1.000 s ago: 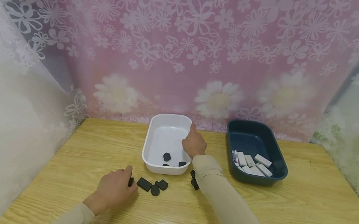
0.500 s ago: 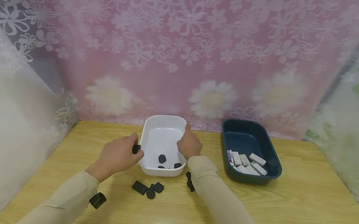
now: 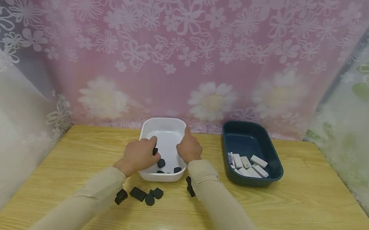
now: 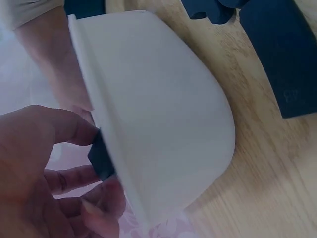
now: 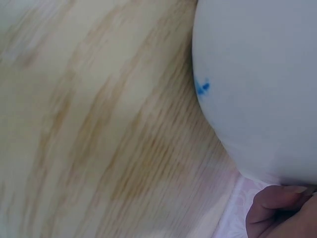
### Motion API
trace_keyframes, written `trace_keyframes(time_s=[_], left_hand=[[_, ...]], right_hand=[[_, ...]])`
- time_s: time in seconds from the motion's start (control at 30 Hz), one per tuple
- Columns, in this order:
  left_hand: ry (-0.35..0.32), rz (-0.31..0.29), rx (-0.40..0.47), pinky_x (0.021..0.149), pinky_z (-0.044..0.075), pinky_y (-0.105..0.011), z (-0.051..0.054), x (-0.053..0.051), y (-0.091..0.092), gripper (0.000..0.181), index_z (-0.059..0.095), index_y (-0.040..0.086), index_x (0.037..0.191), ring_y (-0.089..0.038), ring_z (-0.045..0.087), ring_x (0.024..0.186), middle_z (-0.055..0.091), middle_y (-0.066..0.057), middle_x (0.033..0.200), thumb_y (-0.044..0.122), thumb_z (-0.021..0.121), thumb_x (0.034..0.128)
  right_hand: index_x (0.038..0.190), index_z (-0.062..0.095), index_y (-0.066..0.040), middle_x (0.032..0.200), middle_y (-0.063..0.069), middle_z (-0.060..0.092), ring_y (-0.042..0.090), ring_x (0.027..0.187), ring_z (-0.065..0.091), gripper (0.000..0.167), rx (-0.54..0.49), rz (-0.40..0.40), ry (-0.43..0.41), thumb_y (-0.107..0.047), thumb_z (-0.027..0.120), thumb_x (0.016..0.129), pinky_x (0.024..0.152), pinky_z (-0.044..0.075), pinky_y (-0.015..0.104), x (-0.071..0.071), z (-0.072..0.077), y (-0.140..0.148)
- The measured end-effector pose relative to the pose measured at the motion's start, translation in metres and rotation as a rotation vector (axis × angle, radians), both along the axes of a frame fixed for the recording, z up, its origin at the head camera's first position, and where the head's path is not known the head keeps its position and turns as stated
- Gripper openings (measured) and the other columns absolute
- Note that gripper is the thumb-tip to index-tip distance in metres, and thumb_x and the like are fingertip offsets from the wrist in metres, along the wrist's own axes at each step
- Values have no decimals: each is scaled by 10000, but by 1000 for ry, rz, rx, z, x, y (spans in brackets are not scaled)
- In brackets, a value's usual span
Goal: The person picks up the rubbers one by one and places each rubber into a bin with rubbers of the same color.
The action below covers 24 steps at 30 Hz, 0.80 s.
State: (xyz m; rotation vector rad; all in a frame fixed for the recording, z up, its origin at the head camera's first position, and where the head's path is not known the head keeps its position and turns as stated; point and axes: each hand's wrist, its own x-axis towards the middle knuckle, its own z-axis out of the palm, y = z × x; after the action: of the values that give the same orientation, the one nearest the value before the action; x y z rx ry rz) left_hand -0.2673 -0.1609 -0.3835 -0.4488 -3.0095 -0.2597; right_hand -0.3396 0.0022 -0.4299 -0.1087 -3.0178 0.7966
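Note:
My left hand [image 3: 139, 155] pinches a small black angular piece [image 4: 101, 158] between thumb and fingers, over the left side of a white plastic tub [image 3: 163, 178]. In the left wrist view the tub's wall partly hides that piece. On the opposite side, my right hand [image 3: 190, 148] grips the tub's rim; the right wrist view catches only its curled fingers [image 5: 272, 210] at the edge. Several black pieces [image 3: 161, 163] lie in the near end of the tub. In front of it on the table are a black rectangular piece [image 3: 138, 193], a rounded one [image 3: 150, 199] and an angular one [image 3: 157, 193].
To the right stands a dark blue tub [image 3: 252, 182] holding several white blocks [image 3: 259, 161], one with a printed sleeve. A wood-grain table [image 3: 314, 207] bears everything. Behind it hangs a pink floral curtain [image 3: 176, 71]. Black devices [image 3: 121, 196] sit at both wrists.
My left hand has lifted a black piece from the table and carried it up and right over the white tub. My right hand keeps its grip on the rim. The head view has shifted slightly.

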Motion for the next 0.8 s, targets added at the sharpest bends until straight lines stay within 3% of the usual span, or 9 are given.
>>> trace_keyframes(time_s=[0.2, 0.43, 0.8], left_hand=[[-72, 26, -103, 464, 416, -374, -11, -7, 10, 253, 502, 113, 810, -205, 512, 515, 517, -17, 624, 302, 668, 843], [-170, 27, -143, 537, 455, -379, -21, -9, 20, 208, 580, 107, 787, -188, 540, 595, 561, -11, 685, 244, 735, 809], [-276, 22, -130, 656, 493, -414, -20, -12, 21, 121, 627, 75, 829, -217, 576, 679, 602, -54, 750, 163, 710, 816]], right_hand=[[1487, 275, -130, 1072, 184, 649, 330, 892, 638, 727, -6, 13, -2, -151, 642, 860, 739, 493, 485, 1, 0, 1], [1480, 287, -122, 1031, 187, 656, 325, 845, 644, 719, -10, 12, 16, -145, 643, 856, 687, 503, 468, 2, 0, 2], [1496, 266, -127, 1108, 196, 637, 344, 922, 633, 732, -25, 8, 12, -137, 628, 860, 756, 493, 492, -1, -2, 2]])
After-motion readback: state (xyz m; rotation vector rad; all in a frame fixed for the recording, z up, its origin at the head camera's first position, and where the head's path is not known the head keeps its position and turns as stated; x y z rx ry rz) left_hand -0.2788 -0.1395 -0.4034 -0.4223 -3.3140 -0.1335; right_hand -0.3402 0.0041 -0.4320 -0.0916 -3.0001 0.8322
